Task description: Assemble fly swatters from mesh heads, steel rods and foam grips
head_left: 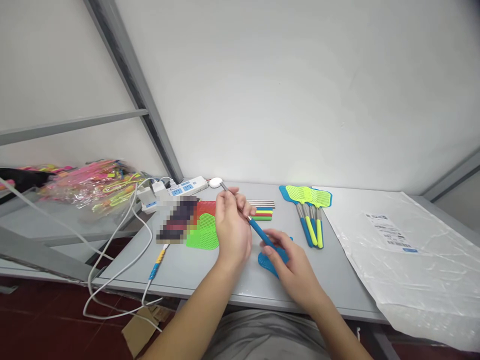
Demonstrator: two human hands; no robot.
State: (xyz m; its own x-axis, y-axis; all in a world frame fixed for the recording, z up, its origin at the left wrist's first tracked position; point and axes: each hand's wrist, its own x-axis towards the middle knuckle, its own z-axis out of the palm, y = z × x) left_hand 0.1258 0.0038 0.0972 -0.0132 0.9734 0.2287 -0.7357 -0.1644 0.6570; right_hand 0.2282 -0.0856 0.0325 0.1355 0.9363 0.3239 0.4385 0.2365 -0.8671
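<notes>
Many thin plastic bags (90, 185) with pink and yellow things inside lie at the far left. Next to them we see a white cable (150, 235), which hangs over the table edge, and a white power strip (191, 187) with plugs in it. Nearer to us are a blurred dark object (177, 220) and a short yellow and blue cord (157, 262). Then we find a red mesh piece (205, 206) and, nearer to us, a green mesh piece (202, 232), both flat on the table (240, 292).

In the middle, our left hand (233, 227) has its fingers closed around the metal part of a stick with a blue grip (258, 231). Behind it lie metal rods (264, 204) and coloured grips (267, 215). Our right hand (294, 262) holds the blue grip between thumb and fingers, above the table. Under this hand we see a blue mesh piece (267, 262), partly hidden; whether they touch, we cannot tell.

Farther right lie several fly swatters (311, 197), then a big white bag (397, 270) with a label (390, 232).
</notes>
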